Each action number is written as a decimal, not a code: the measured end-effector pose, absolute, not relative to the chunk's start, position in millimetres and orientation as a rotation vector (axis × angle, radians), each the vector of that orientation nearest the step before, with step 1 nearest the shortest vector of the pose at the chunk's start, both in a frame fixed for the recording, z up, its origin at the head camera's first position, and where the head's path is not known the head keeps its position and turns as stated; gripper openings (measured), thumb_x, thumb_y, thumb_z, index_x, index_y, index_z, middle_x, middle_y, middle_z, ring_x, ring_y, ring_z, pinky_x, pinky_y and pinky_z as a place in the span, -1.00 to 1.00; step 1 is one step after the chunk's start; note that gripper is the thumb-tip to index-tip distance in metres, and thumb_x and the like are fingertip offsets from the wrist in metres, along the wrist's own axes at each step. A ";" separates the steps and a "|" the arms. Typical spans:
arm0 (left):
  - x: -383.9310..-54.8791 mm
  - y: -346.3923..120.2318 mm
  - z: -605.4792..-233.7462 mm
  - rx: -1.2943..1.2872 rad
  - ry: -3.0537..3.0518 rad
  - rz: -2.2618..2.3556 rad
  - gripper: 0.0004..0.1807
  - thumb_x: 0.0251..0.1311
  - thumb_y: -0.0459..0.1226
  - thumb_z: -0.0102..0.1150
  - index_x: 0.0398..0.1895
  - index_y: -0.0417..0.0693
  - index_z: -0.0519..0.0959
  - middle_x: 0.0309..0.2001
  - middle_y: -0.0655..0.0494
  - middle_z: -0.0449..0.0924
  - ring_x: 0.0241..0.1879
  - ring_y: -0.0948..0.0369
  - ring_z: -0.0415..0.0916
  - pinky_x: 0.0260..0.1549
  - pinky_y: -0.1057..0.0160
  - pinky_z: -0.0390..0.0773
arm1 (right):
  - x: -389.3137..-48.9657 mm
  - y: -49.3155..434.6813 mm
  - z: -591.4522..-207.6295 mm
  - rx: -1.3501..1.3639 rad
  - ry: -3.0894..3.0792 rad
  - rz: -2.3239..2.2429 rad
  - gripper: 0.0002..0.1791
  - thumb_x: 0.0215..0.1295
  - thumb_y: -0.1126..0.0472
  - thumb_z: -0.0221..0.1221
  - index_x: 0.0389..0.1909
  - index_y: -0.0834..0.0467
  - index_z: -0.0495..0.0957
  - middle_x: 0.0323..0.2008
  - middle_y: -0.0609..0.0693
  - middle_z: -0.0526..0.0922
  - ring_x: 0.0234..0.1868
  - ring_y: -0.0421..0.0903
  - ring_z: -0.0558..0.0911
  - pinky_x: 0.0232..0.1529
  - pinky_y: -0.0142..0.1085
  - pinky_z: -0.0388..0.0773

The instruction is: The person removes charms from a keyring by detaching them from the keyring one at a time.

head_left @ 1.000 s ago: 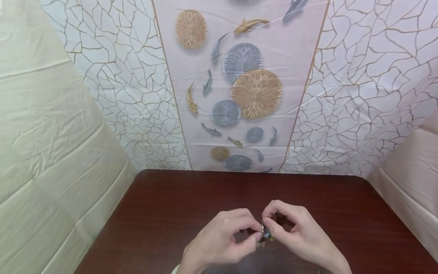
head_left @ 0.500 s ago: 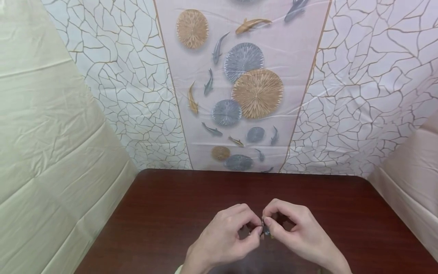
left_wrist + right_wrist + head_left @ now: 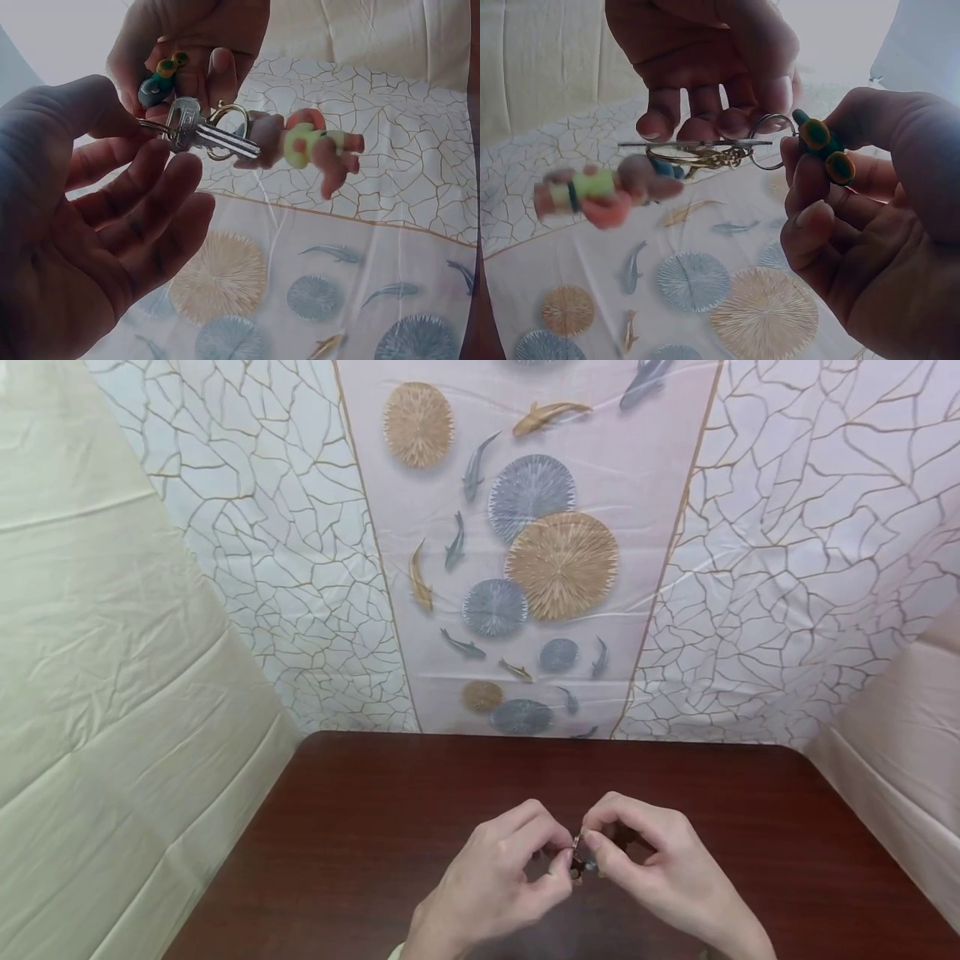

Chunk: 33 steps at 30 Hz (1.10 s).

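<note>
Both hands meet over the table around a bunch of keys and charms. My left hand (image 3: 510, 868) pinches the metal key ring (image 3: 154, 126) between thumb and fingertip, its other fingers loosely bent. A silver key (image 3: 229, 141) and a gold-coloured clasp ring (image 3: 217, 154) hang from it. My right hand (image 3: 660, 860) pinches the far edge of the same ring (image 3: 769, 142) with its fingertips. A dark green charm with two orange-rimmed discs (image 3: 825, 150) lies against its fingers. A small figurine in yellow-green (image 3: 592, 191) dangles below, blurred in the right wrist view.
The dark red-brown tabletop (image 3: 360, 827) spreads under the hands. Behind it hangs a patterned cloth (image 3: 555, 560) with fish and round lily shapes. Pale fabric panels (image 3: 135, 710) close in both sides.
Both hands have risen slightly, and the right has shifted a little to the right. The gap between the fingertips has widened, so more of the ring and keys shows.
</note>
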<state>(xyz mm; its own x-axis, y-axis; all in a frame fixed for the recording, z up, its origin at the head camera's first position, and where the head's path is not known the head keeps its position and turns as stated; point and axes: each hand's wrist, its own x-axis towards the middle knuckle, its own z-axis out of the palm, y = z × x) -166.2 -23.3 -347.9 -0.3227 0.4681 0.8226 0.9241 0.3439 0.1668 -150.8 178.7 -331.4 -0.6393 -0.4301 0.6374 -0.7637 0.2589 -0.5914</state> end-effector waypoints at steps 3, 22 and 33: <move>-166.8 -23.9 -348.8 -1.179 -1.930 -0.838 -0.80 -0.08 -0.43 0.28 -0.43 0.04 0.52 -0.42 0.32 0.47 -0.40 0.48 0.46 -0.32 0.71 0.40 | -150.8 178.3 -331.5 1.090 -2.198 1.321 -0.65 0.18 0.55 0.19 -0.30 -0.01 0.51 -0.45 -0.20 0.58 -0.50 -0.35 0.56 -0.52 -0.53 0.51; -168.9 -25.1 -351.0 -1.193 -2.037 -0.920 -0.91 0.19 -0.35 0.18 -0.33 0.07 0.55 -0.36 0.35 0.50 -0.32 0.48 0.46 -0.24 0.69 0.40 | -154.8 176.8 -335.1 1.094 -2.173 1.232 -0.64 0.17 0.54 0.21 -0.28 -0.04 0.53 -0.43 -0.22 0.58 -0.48 -0.36 0.58 -0.50 -0.55 0.53; -176.6 -29.8 -356.3 -1.258 -2.155 -1.105 -0.89 0.27 -0.36 0.15 -0.18 0.00 0.55 -0.25 0.23 0.58 -0.34 0.54 0.51 -0.32 0.68 0.48 | -153.6 174.5 -333.8 1.135 -2.182 1.281 -0.65 0.19 0.54 0.20 -0.26 -0.01 0.54 -0.42 -0.20 0.59 -0.47 -0.36 0.57 -0.50 -0.54 0.52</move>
